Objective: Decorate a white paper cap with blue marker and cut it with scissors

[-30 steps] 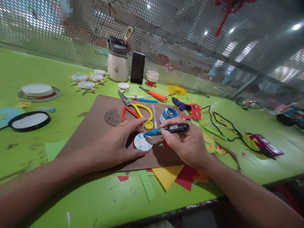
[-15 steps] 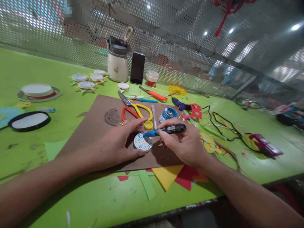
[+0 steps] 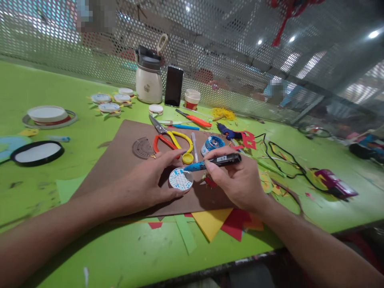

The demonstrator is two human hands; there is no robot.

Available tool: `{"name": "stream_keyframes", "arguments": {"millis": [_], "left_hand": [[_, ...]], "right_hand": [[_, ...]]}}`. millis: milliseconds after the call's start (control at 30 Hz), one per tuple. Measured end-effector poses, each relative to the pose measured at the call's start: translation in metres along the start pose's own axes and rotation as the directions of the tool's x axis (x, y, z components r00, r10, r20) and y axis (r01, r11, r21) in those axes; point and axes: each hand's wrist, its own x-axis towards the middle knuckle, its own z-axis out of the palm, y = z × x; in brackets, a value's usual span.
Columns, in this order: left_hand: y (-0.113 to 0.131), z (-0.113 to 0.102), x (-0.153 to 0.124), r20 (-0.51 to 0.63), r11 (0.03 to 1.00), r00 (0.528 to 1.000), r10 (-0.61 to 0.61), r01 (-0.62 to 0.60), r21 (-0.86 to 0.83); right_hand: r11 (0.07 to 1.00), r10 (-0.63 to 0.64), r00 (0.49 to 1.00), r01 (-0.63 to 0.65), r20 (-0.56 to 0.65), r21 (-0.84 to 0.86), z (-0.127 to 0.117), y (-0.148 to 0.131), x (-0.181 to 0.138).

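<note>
Bare forearms [image 3: 64, 220] angle inward from both lower corners; the left hand [image 3: 150, 174] curves, thumb [image 3: 169, 195] and forefinger [image 3: 169, 156] spread apart, the right hand [image 3: 241, 182] bends its fingers [image 3: 221, 152] into a pinch.

Here's the left hand [image 3: 147, 176], bare along the left forearm [image 3: 90, 204] towards eight o'clock, a tiny gold-coloured glint [image 3: 153, 156] at its twelve o'clock edge, ring-like but too small to call! Over to the right hand [image 3: 240, 182], right forearm [image 3: 300, 236] bare too, out at four o'clock.
</note>
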Motion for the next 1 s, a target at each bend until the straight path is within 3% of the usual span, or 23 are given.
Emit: {"name": "stream_keyframes", "arguments": {"millis": [400,1000], "left_hand": [[-0.0003,0.0012,0.0007,-0.024,1.0,1.0,-0.014,0.014,0.016],[-0.0024,0.0014,0.0,-0.023,1.0,1.0,-0.016,0.016,0.021]], "right_hand": [[0.995,-0.068,0.996,0.071,0.053,-0.071,0.001,-0.0002,0.0007],[0.995,-0.08,0.997,0.079,-0.016,-0.061,0.0017,0.0001,-0.0015]]}}
